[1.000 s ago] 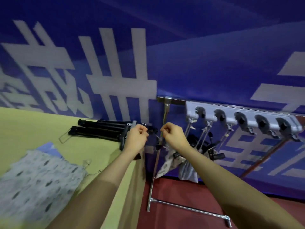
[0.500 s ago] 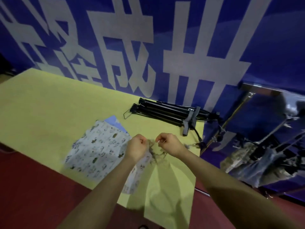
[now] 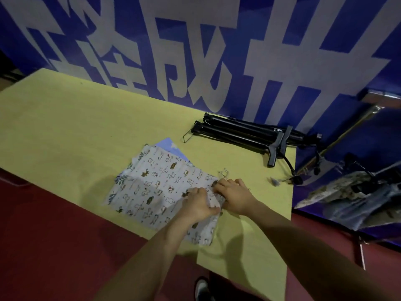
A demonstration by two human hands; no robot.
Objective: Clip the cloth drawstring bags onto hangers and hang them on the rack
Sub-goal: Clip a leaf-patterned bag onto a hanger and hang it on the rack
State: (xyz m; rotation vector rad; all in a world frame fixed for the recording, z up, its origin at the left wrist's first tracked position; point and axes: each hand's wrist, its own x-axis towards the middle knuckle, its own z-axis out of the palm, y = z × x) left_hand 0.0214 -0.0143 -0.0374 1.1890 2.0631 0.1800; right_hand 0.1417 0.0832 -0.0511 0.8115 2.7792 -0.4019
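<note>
The worktop is a matt, smooth yellow board, and on it lies a soft, thin printed cloth bag with a dull woven look and slight creases. Behind the bag, a bundle of black hangers looks like matt plastic with a thin, faintly shiny wire loop at one end. The wall banner behind the worktop has a smooth, slightly glossy printed surface.

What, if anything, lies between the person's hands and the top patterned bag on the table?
Nothing visible. The left hand and right hand already rest on the top patterned bag, at its right edge on the yellow table.
</note>
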